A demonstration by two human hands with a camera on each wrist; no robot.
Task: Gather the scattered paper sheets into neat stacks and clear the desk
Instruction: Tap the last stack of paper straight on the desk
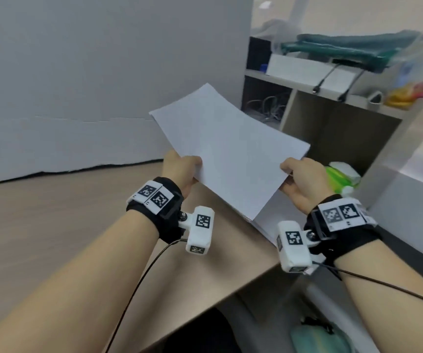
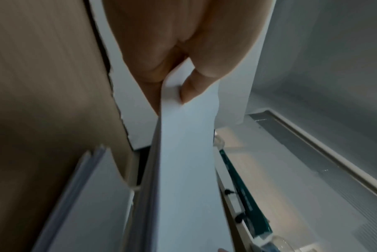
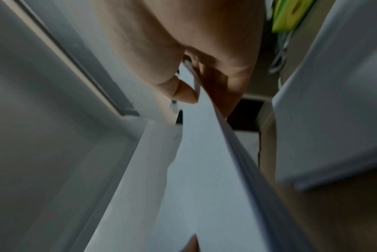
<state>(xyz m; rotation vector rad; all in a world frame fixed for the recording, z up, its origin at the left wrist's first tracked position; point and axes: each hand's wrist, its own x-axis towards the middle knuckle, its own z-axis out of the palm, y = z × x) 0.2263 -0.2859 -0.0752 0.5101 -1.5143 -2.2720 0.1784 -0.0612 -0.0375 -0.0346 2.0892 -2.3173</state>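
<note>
A stack of white paper sheets (image 1: 228,149) is lifted above the wooden desk (image 1: 52,225), tilted up toward the wall. My left hand (image 1: 183,168) pinches its left edge, thumb on top. My right hand (image 1: 295,175) pinches the right edge near the corner. In the left wrist view the thumb presses the paper stack (image 2: 183,153) against the fingers of the left hand (image 2: 174,85). In the right wrist view the right hand (image 3: 194,88) grips the stack (image 3: 200,170) the same way. More white sheets (image 1: 269,222) lie flat on the desk under the held stack.
A shelf unit (image 1: 332,118) stands right behind the paper, holding cables, a white box and a green folded cloth (image 1: 345,48). A green and white packet (image 1: 340,175) lies by the shelf. A white wall panel (image 1: 78,85) backs the desk. A pale bag (image 1: 320,337) sits on the floor.
</note>
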